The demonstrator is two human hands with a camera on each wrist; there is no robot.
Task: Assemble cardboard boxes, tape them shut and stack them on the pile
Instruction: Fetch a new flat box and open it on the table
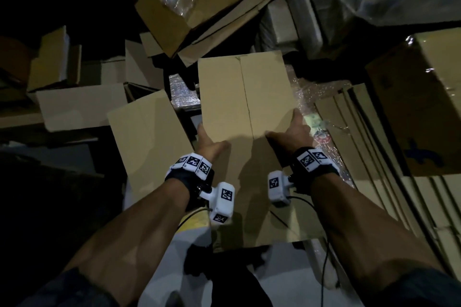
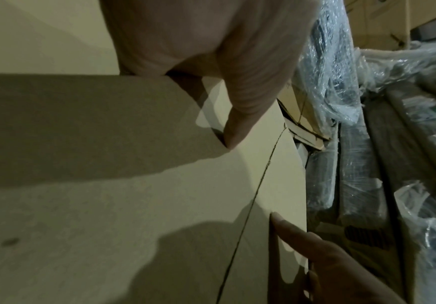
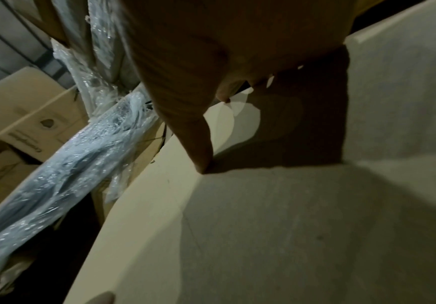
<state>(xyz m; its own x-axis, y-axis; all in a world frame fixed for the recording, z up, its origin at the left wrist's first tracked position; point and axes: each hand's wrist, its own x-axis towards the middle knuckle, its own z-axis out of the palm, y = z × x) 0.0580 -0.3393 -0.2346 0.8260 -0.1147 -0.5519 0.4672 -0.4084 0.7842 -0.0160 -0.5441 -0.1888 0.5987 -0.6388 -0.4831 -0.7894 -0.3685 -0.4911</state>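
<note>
A brown cardboard box (image 1: 244, 97) stands in front of me, its two top flaps meeting in a seam down the middle. My left hand (image 1: 209, 139) grips its near left corner. In the left wrist view the thumb (image 2: 237, 127) lies on the cardboard (image 2: 133, 205) and the fingers are hidden behind the edge. My right hand (image 1: 291, 129) grips the near right corner, one finger stretched along the right edge. In the right wrist view its thumb (image 3: 198, 144) presses the box face (image 3: 289, 226). No tape is in sight.
A flat cardboard sheet (image 1: 147, 137) leans at the box's left. Flattened boxes (image 1: 361, 132) are stacked at the right, beside a large film-wrapped box (image 1: 424, 107). Open boxes (image 1: 207, 7) pile up behind. Crumpled plastic film (image 1: 314, 90) lies at the right.
</note>
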